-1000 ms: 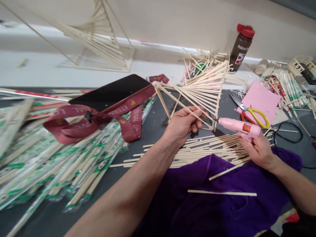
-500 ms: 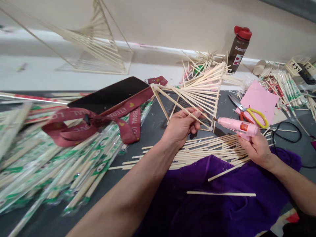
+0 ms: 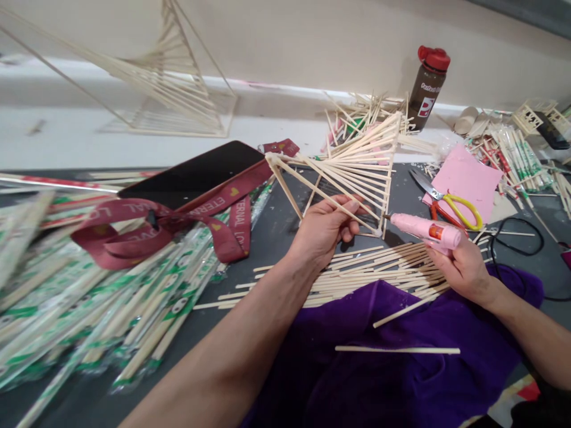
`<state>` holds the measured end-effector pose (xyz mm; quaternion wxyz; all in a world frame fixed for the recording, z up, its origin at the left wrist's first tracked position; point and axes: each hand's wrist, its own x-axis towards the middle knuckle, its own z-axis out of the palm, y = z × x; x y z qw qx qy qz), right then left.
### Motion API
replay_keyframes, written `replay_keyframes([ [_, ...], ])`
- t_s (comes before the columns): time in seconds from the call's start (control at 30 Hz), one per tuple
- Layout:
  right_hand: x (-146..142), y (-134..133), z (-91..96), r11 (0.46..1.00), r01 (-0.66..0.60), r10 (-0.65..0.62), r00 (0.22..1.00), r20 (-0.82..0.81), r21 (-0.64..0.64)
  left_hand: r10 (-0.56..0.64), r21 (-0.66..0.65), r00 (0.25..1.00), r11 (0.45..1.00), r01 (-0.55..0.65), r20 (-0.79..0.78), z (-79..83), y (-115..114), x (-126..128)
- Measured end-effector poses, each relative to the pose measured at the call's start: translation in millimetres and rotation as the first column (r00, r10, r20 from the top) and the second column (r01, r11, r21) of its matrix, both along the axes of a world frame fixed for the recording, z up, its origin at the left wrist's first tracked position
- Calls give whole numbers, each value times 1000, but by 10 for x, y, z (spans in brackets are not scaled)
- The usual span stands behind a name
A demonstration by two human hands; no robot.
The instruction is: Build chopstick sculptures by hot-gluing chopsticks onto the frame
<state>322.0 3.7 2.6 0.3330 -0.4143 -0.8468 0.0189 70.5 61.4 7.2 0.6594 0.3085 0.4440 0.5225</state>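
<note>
My left hand pinches a chopstick near the lower right corner of a twisted frame built from wooden chopsticks. White glue blobs show at the frame's corners. In my right hand is a pink hot glue gun, its nozzle pointing left, close to the frame's right edge. Whether the tip touches the wood I cannot tell. Loose chopsticks lie in rows below the frame. A single chopstick rests on purple cloth over my lap.
Wrapped chopsticks cover the left side, beside a black phone and red lanyard. Scissors lie on pink paper. A bottle stands behind. Another stick model is at back left. A black cable curls right.
The view has shifted slightly, so most things sit a little further left. Both hands keep their holds, and the glue gun stays by the frame's right edge.
</note>
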Motion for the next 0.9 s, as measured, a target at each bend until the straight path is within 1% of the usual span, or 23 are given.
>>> replay_keyframes([
  [0.17, 1, -28, 17, 999, 15, -15, 1000, -2, -38, 2, -8, 1000, 1000, -2, -8, 14, -6, 0],
  [0.37, -42, 2, 17, 999, -23, 23, 1000, -6, 22, -1, -6, 1000, 1000, 1, -16, 15, -12, 2],
  [0.53, -43, 9, 26, 1000, -30, 30, 1000, -5, 4, 2, 4, 1000, 1000, -2, -21, 20, -12, 5],
  [0.7, -50, 4, 31, 999, -34, 34, 999, -3, 36, 0, 4, 1000, 1000, 0, -28, 19, -10, 3],
  [0.9, -41, 7, 17, 999, -36, 36, 999, -3, 24, -4, 2, 1000, 1000, 4, -22, 21, -11, -2],
])
